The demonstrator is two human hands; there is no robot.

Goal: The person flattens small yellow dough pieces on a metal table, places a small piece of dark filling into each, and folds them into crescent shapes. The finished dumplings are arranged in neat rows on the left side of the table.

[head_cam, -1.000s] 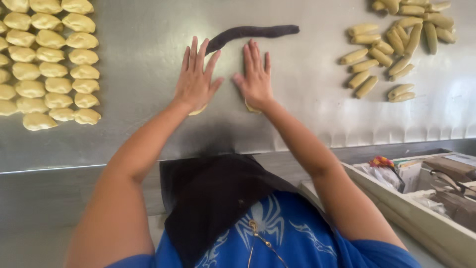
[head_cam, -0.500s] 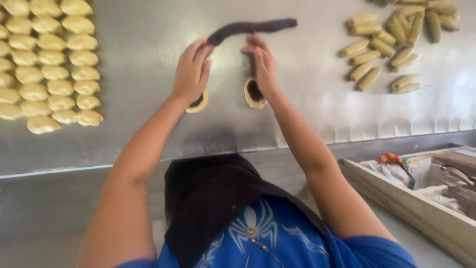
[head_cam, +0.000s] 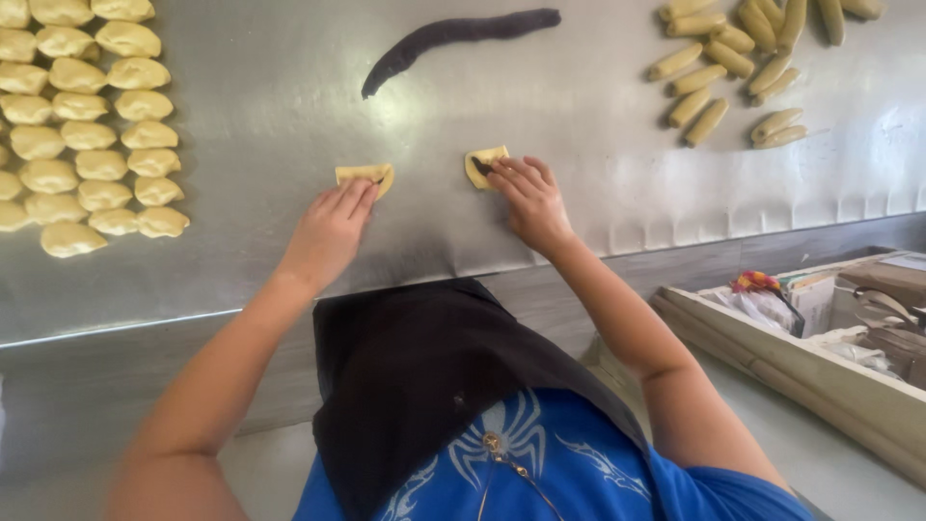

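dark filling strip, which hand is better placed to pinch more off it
Left, marginally. The strip's near tapered end curls down toward the left hand, which sits closer to it than the right hand. Both hands are busy folding dough pieces.
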